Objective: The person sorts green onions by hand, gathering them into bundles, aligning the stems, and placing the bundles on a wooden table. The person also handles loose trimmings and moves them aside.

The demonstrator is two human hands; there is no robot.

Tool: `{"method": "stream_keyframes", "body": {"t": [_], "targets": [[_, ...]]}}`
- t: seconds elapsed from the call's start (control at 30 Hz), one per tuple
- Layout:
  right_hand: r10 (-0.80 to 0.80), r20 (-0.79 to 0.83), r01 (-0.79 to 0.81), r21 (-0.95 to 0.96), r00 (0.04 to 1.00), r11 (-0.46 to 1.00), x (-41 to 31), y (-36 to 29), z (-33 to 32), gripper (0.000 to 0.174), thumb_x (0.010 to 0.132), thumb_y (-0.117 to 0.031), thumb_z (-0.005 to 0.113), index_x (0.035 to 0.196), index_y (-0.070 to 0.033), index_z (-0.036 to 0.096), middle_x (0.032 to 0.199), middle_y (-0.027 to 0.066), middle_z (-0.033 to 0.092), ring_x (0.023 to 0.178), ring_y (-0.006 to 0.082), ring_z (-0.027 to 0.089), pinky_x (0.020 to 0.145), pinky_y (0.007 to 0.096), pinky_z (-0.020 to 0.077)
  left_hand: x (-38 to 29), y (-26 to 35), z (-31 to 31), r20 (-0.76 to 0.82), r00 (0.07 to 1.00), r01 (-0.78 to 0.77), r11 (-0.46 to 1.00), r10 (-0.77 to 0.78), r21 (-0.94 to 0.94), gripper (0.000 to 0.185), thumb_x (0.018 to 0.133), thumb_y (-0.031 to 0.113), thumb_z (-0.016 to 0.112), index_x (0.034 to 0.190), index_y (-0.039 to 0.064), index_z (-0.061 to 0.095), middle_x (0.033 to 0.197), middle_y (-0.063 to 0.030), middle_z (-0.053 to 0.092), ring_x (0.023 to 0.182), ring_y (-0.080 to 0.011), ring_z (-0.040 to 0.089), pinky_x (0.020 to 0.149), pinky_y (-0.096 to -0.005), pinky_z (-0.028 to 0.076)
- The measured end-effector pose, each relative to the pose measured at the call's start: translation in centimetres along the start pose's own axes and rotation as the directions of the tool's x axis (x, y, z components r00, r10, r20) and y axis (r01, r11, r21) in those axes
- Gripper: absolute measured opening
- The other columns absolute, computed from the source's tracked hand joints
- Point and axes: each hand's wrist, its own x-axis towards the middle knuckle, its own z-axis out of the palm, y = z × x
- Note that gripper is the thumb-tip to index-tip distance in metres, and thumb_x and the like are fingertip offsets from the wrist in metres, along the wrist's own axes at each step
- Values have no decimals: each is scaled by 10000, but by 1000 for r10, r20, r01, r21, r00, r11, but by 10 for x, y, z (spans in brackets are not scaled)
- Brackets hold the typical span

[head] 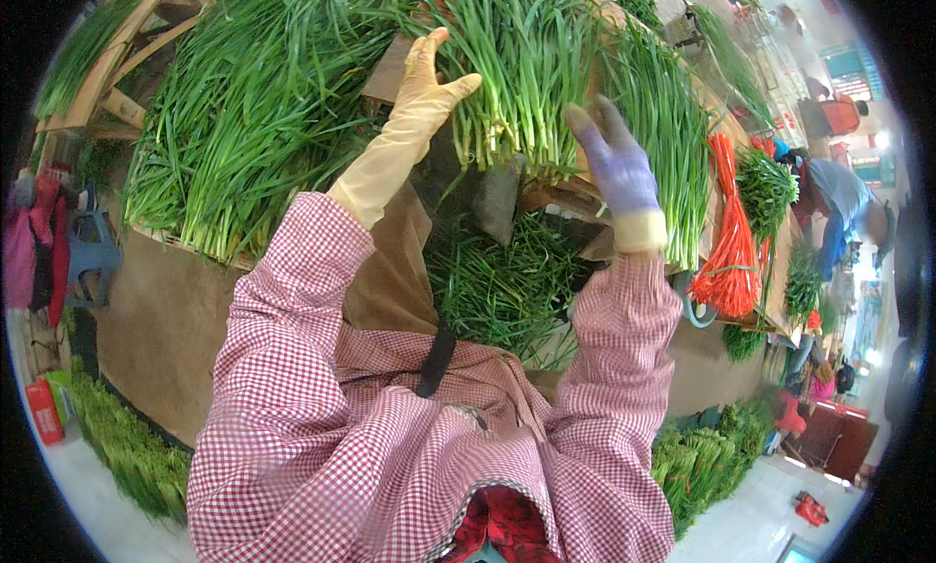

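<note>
A middle pile of long green stalks [523, 102], which look like garlic chives, lies before me with its pale cut ends towards me. My left hand [433, 80], in a cream rubber glove, is at the pile's left side, thumb and fingers spread and holding nothing. On the opposite side is my right hand [613, 150] in a purple glove with a cream cuff. Its fingers are blurred but apart, near the stalk ends, and no stalk shows in its grasp. Whether either hand touches the leaves is unclear.
A larger heap of stalks [248, 124] covers the left; another row [662, 146] lies right. Loose leaves [512, 292] lie below, before my lap. Orange-red ties [727, 234] hang at the right table edge. A blue plastic stool [93, 256] stands left. A person [837, 197] bends at the far right.
</note>
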Motion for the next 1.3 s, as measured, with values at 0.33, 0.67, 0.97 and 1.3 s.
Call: {"method": "stream_keyframes", "body": {"t": [0.33, 0.67, 0.97, 1.3], "targets": [[61, -78, -65, -41, 995, 997, 31, 7, 49, 677, 848, -208, 692, 1423, -55, 371, 1346, 173, 524, 1226, 241, 504, 1034, 301, 371, 4, -3, 19, 52, 987, -154, 988, 153, 18, 757, 768, 214, 766, 1421, 173, 385, 1498, -70, 309, 1405, -234, 246, 1156, -356, 226], [75, -202, -68, 44, 976, 997, 35, 44, 49, 774, 830, -463, 662, 1407, -31, 380, 1298, 257, 529, 1179, 366, 540, 987, 394, 423, -15, 23, 17, 47, 986, 169, 949, -162, -267, 959, 749, 361, 795, 1487, 118, 233, 1510, -128, 298, 1393, -280, 273, 1124, -433, 261], [95, -155, -87, 57, 983, 995, 17, 7, 67, 680, 834, -378, 659, 1359, -17, 421, 1191, 198, 612, 1062, 303, 613, 914, 375, 473, -19, 38, 29, 108, 968, 246, 941, -226, -233, 916, 804, 120, 725, 1506, 181, 140, 1512, -154, 279, 1351, -273, 336, 1084, -389, 329], [287, 113, -79, 989, 951, -128, -117, 33, 155, 375, 897, -269, 647, 1172, -25, 574, 1075, 80, 648, 950, 203, 640, 843, 341, 538, -131, 8, 1, 164, 964, 247, 474, -211, -845, 901, 849, -42, 619, 1525, 239, 94, 1483, -74, 305, 1250, -181, 429, 1048, -298, 368]]}}
